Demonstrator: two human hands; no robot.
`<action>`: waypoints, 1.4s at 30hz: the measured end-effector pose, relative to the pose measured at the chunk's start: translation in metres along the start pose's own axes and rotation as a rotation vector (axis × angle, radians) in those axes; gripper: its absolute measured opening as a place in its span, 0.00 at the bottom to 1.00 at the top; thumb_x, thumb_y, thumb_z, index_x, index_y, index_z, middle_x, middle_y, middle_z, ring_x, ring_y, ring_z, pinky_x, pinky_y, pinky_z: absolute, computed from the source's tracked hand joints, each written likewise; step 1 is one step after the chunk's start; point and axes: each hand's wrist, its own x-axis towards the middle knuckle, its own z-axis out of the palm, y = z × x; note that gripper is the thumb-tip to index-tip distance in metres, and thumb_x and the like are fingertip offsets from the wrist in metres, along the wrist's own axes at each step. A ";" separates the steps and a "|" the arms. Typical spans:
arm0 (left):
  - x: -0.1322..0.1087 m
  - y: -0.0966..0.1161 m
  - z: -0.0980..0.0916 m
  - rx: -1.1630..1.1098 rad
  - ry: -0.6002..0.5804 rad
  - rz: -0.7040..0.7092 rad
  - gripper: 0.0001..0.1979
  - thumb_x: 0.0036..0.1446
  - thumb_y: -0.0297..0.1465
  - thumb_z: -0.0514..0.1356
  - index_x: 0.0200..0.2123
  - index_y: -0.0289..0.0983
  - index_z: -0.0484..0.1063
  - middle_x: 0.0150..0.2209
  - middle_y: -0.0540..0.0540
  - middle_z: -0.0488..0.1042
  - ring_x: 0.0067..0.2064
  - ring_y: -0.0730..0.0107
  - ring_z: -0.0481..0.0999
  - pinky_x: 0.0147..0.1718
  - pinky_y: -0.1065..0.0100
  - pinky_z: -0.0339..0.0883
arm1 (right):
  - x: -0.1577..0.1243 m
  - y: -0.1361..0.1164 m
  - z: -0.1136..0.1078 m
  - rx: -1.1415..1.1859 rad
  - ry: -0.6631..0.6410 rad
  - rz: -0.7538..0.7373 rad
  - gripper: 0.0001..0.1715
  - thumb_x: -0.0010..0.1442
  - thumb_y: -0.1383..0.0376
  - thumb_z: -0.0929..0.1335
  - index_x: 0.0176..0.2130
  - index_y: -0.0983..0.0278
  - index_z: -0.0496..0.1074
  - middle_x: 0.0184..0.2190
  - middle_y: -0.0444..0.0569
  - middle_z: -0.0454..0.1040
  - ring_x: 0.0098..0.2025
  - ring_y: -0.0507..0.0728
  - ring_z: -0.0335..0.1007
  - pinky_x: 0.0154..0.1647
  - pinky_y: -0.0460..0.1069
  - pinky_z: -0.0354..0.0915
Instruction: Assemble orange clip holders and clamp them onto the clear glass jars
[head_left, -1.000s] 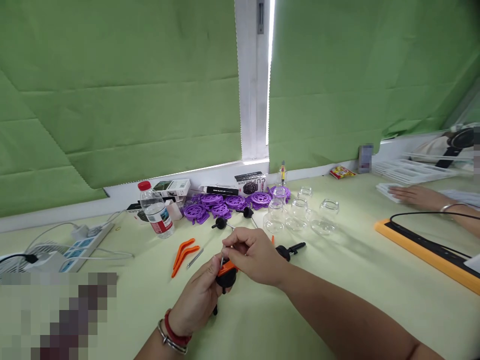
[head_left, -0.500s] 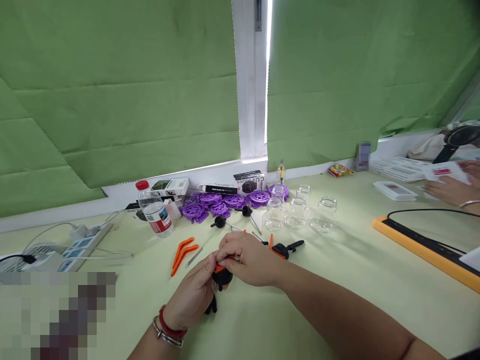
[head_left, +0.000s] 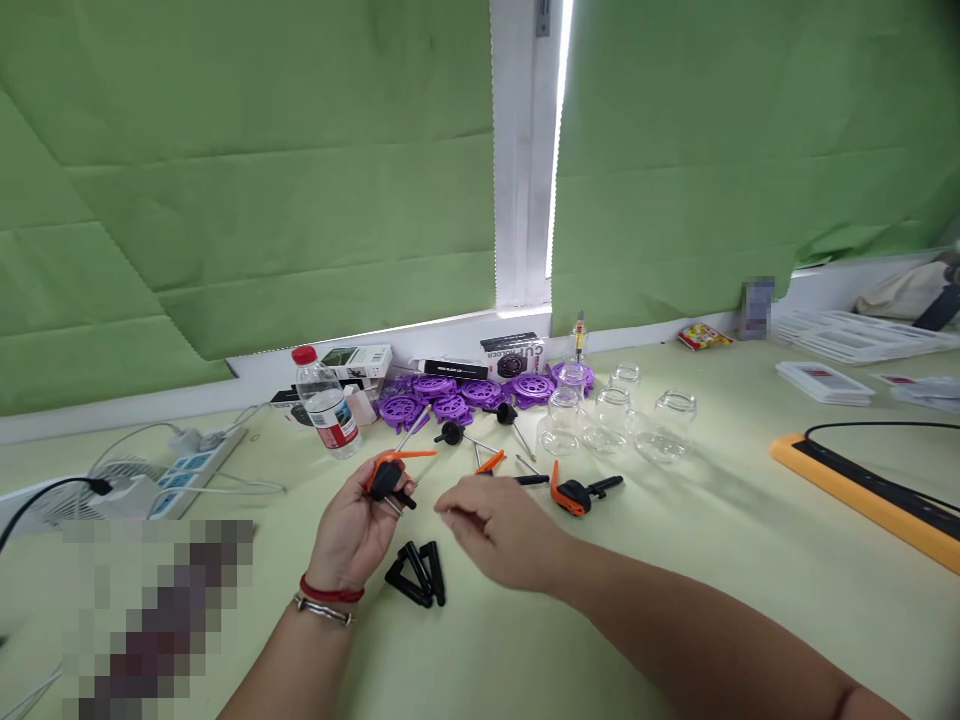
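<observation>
My left hand [head_left: 352, 525] is closed on a black round part with an orange arm [head_left: 386, 478], raised over the table. A metal rod shows below the black part. Just to its right is my right hand [head_left: 495, 530], apart from it, with curled fingers pressed together; whether they hold anything is hidden. Black bent handles [head_left: 420, 575] lie on the table between my forearms. Beyond my right hand lies a similar orange and black part [head_left: 574, 493] with a black handle. Black round caps with metal rods [head_left: 452, 433] and an orange piece [head_left: 491, 461] lie farther back.
Purple round plastic parts [head_left: 401, 409] and small boxes line the back edge. Glass jars [head_left: 666, 430] stand right of centre, a water bottle [head_left: 330, 415] at left. A power strip [head_left: 199, 470] with cables is far left, an orange-edged black object [head_left: 862, 490] at right.
My hands have separated; the left has moved left and up with the orange and black part. The black handles have come into view. The view has turned slightly left, and the other person's hands are gone.
</observation>
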 end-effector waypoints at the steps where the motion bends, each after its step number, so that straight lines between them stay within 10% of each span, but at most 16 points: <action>1: 0.003 0.001 -0.002 -0.027 0.037 0.002 0.12 0.61 0.27 0.50 0.33 0.31 0.73 0.30 0.43 0.72 0.29 0.70 0.72 0.34 0.62 0.72 | -0.002 0.002 0.009 -0.014 -0.101 0.072 0.12 0.60 0.67 0.62 0.42 0.64 0.72 0.31 0.48 0.75 0.33 0.53 0.68 0.33 0.47 0.60; 10: 0.007 -0.008 -0.001 -0.089 0.171 0.035 0.13 0.62 0.26 0.49 0.31 0.30 0.71 0.30 0.42 0.73 0.31 0.69 0.75 0.39 0.56 0.75 | -0.005 0.017 0.064 -0.260 -0.334 0.483 0.19 0.56 0.54 0.64 0.38 0.66 0.71 0.34 0.57 0.76 0.36 0.64 0.73 0.29 0.51 0.58; 42: -0.018 -0.026 0.021 0.057 0.087 0.169 0.11 0.63 0.33 0.50 0.42 0.37 0.70 0.43 0.43 0.75 0.45 0.67 0.76 0.48 0.63 0.70 | -0.001 0.022 0.043 -0.112 -0.055 0.309 0.07 0.61 0.68 0.59 0.36 0.65 0.65 0.33 0.50 0.72 0.35 0.55 0.67 0.32 0.47 0.55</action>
